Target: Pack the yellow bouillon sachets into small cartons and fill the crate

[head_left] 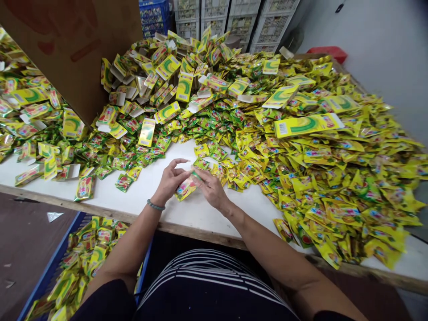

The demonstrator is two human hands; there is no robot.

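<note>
Left hand [171,182], right hand [211,188] pinch yellow-red cardboard box [186,188] | below-left of grip: blue plastic crate [50,269], boxes [96,256] apparently done | right: glossy yellow packets [321,183] seemingly pending

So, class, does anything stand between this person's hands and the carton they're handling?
Nothing visible does: the left hand and right hand are both at the carton, over the white table. The nearest loose packets lie beyond the hands, not between.

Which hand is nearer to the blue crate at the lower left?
Left. The left hand is over the table, up and right of the blue crate; the right hand is farther right.
</note>
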